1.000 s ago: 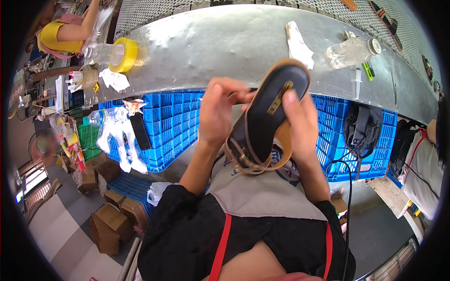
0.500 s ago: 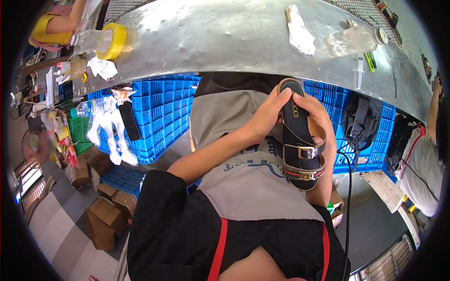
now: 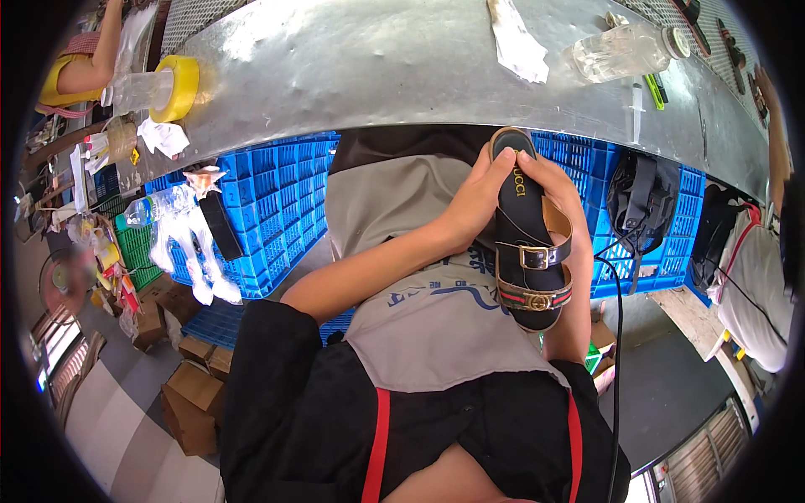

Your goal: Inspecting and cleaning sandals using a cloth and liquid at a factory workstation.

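A black sandal point(image 3: 514, 220) hangs over my lap, insole up, its heel end just short of the table edge. Two straps cross its front: a dark one with a gold-coloured buckle, and a striped one with a metal ornament at the toe end. My left hand point(image 3: 476, 199) closes on the heel end from the left, its thumb pressing the insole. From the other side my right hand point(image 3: 555, 186) grips the same end, its thumb beside the left one. The fingers under the sole are mostly hidden. A grey apron point(image 3: 402, 335) lies behind the sandal.
Across the front runs a metal table point(image 3: 352, 71) bearing a yellow tape roll point(image 3: 178, 88), crumpled white paper point(image 3: 518, 42), a clear bottle point(image 3: 622, 53), a syringe point(image 3: 636, 111) and a green cutter point(image 3: 653, 90). Blue crates point(image 3: 281, 201) stand beneath. Another person's arm point(image 3: 105, 50) shows at far left.
The whole view has shifted a little, so table and crates sit slightly further left and up. Both hands keep their hold on the sandal, thumbs still at its heel end.
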The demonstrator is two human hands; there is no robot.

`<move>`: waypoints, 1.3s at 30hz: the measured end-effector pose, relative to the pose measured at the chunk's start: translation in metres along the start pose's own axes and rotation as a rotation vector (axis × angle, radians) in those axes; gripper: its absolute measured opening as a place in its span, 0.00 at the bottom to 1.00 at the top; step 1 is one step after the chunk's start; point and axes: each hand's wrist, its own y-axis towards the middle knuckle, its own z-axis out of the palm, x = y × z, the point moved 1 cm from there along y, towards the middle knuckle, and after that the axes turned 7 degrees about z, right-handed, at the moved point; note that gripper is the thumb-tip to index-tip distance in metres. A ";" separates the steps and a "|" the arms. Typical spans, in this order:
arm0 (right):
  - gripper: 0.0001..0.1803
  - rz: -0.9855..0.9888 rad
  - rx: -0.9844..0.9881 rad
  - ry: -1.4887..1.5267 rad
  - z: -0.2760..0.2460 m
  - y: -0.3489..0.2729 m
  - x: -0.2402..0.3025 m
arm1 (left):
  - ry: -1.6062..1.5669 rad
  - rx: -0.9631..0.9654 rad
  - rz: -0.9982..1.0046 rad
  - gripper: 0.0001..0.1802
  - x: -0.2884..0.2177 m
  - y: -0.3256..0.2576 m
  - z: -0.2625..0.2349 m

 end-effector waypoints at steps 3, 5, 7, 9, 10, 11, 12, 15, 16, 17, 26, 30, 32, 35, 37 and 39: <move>0.13 -0.038 -0.029 -0.023 0.010 -0.003 0.002 | -0.032 0.000 0.003 0.28 0.001 0.002 -0.001; 0.13 -0.049 -0.025 -0.023 0.010 -0.003 0.002 | -0.054 -0.005 -0.001 0.28 0.002 0.004 -0.001; 0.14 -0.061 -0.018 -0.022 0.011 -0.001 0.001 | -0.088 -0.033 0.022 0.25 0.004 0.007 0.001; 0.14 -0.050 -0.041 -0.038 0.011 0.003 0.001 | -0.106 -0.043 0.027 0.23 0.003 0.008 0.002; 0.14 -0.048 -0.042 -0.035 0.011 0.004 0.000 | -0.128 -0.055 0.028 0.21 0.003 0.008 0.003; 0.15 -0.036 -0.051 -0.043 0.011 0.005 0.000 | -0.128 -0.056 0.024 0.21 0.002 0.007 0.004; 0.15 -0.022 -0.060 -0.050 0.010 0.007 0.000 | -0.124 -0.076 0.030 0.20 0.002 0.007 0.004; 0.16 -0.073 -0.013 -0.003 0.002 0.024 -0.009 | -0.098 -0.093 0.036 0.19 0.000 0.010 0.003; 0.16 -0.068 -0.019 0.005 0.002 0.025 -0.011 | -0.079 -0.095 0.031 0.21 0.000 0.009 0.001; 0.16 -0.077 -0.018 0.029 0.004 0.025 -0.013 | -0.077 -0.095 0.019 0.21 -0.001 0.010 -0.001; 0.15 -0.175 -0.071 0.128 0.023 0.017 -0.022 | -0.063 -0.029 -0.104 0.18 -0.021 0.010 -0.008; 0.15 -0.207 0.028 0.167 0.020 0.022 -0.032 | 0.008 -0.010 -0.166 0.19 -0.036 0.008 -0.010; 0.14 -0.193 0.040 0.196 0.020 0.023 -0.034 | 0.061 0.037 -0.208 0.20 -0.044 0.008 -0.015; 0.15 -0.167 0.048 0.263 0.023 0.027 -0.035 | 0.144 0.137 -0.283 0.24 -0.033 0.019 -0.041; 0.15 -0.147 0.071 0.294 0.020 0.030 -0.036 | 0.330 0.183 -0.222 0.25 -0.036 0.015 -0.043; 0.15 -0.131 0.128 0.277 0.014 0.030 -0.033 | 0.487 0.196 -0.196 0.26 -0.067 -0.004 -0.034</move>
